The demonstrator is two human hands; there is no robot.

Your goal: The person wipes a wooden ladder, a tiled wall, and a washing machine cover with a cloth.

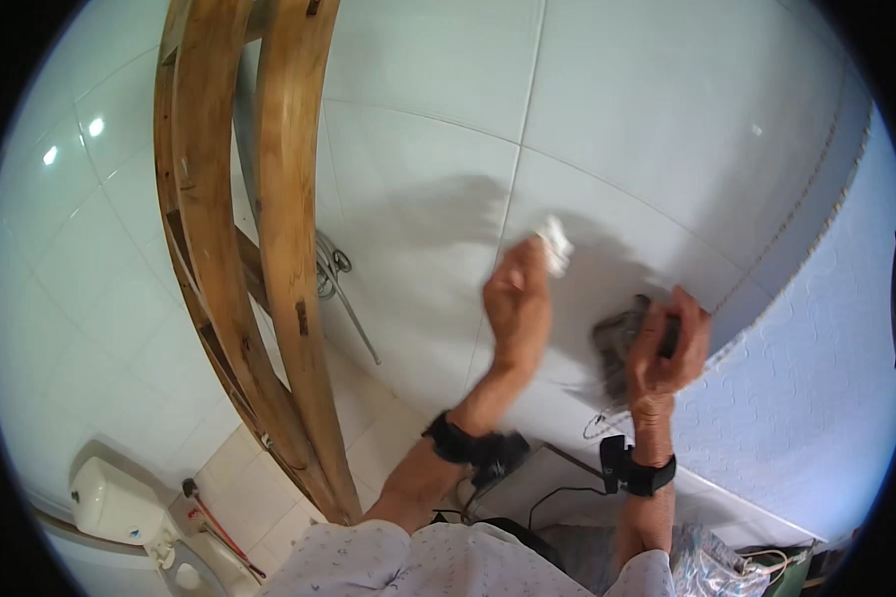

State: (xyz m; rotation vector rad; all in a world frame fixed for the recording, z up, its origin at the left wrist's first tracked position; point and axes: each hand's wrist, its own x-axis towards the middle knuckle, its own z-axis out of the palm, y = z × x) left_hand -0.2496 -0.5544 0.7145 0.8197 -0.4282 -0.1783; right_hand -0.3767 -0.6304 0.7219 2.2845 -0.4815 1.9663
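My left hand [519,298] is raised before the tiled wall, its fingers pinching a crumpled white piece [556,245], maybe tissue or cloth; motion blurs both. To its right, my right hand [668,347] has thumb and fingers around a dark grey, cloth-like bundle [618,339]. Part of that bundle shows between the fingers, and the rest hangs left of the thumb. Blur hides what exactly it is. Black straps with small devices circle both wrists.
A wooden ladder [287,224] stands at left, with a metal shower hose [332,269] behind it. At lower left are a toilet [108,500] and a red-handled stick [220,526]. A blue textured surface [791,388] borders the wall at right. A patterned bag [705,563] lies lower right.
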